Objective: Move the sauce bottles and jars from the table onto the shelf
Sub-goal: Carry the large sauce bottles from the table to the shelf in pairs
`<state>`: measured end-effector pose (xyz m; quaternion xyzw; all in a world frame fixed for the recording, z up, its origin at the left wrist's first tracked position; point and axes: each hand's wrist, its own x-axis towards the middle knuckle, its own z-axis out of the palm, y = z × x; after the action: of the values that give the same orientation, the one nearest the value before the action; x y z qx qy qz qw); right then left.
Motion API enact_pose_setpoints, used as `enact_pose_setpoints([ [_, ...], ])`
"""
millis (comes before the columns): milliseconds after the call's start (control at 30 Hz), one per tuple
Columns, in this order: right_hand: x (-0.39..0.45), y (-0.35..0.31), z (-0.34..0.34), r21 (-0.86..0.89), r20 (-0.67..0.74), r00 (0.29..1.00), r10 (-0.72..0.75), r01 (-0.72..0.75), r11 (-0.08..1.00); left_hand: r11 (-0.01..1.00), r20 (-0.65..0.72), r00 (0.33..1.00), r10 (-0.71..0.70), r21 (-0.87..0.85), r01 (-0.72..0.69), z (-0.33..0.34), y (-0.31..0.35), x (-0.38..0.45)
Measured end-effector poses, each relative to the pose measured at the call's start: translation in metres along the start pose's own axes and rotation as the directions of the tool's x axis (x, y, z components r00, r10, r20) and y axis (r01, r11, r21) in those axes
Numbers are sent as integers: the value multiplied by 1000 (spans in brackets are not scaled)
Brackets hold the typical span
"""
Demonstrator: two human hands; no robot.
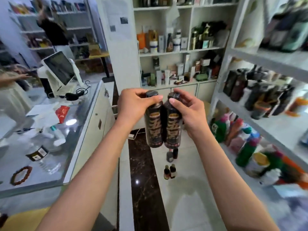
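Two tall dark sauce bottles hang side by side in mid-air before me, both with orange-and-black labels. My left hand (133, 104) grips the neck of the left bottle (153, 124). My right hand (190, 109) grips the neck of the right bottle (172, 127). The two bottles touch each other. The white shelf (266, 59) on the right carries several dark bottles (260, 94) on its middle level. Several small dark bottles (170, 170) stand on the floor below my hands.
A glass counter (55, 147) on the left holds a screen (60, 67), papers, a clear bottle and a bead bracelet. Knitted items (246, 144) fill the shelf's lower level. More white shelving (180, 50) with boxes stands ahead. Other people are at the far left.
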<state>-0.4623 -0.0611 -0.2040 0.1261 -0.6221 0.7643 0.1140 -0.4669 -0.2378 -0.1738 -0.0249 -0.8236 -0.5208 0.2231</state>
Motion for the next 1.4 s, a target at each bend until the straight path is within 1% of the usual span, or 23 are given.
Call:
enact_pose_setpoints([
  [200, 22, -36, -76, -62, -107, 990, -87, 80, 995, 991, 74, 992, 100, -91, -93, 75, 54, 22],
  [300, 31, -48, -107, -60, -164, 980, -111, 103, 993, 983, 105, 985, 138, -137, -123, 107, 74, 34],
  [400, 40, -54, -137, -98, -233, 964, -130, 110, 989, 973, 155, 969, 194, -157, -170, 144, 89, 42],
  [567, 65, -44, -185, -142, -303, 943, -134, 95, 985, 971, 191, 965, 180, -190, -144, 207, 89, 66],
  [667, 87, -41, -211, -160, -343, 930, -133, 82, 984, 964, 213, 957, 196, -223, -148, 244, 91, 89],
  [733, 108, -41, -230, -168, -369, 919, -136, 78, 983, 954, 227, 950, 212, -258, -152, 273, 94, 110],
  [800, 132, -46, -248, -178, -386, 912, -137, 72, 981, 948, 212, 949, 232, -268, -172, 299, 101, 131],
  [900, 180, -58, -279, -224, -375, 913, -160, 78, 971, 936, 179, 955, 235, -307, -173, 338, 118, 170],
  [967, 210, -68, -296, -269, -381, 905, -192, 90, 959, 926, 186, 954, 235, -342, -162, 362, 133, 197],
  [1067, 256, -83, -322, -335, -390, 882, -264, 131, 933, 903, 170, 954, 245, -397, -161, 402, 156, 240],
  [1167, 294, -96, -347, -348, -406, 850, -334, 194, 917, 870, 169, 952, 253, -471, -148, 436, 177, 270],
  [1300, 341, -112, -382, -358, -439, 818, -372, 220, 907, 840, 193, 949, 248, -531, -111, 481, 207, 308],
  [1400, 375, -119, -409, -363, -481, 784, -392, 229, 903, 829, 183, 948, 262, -545, -124, 516, 228, 333],
])
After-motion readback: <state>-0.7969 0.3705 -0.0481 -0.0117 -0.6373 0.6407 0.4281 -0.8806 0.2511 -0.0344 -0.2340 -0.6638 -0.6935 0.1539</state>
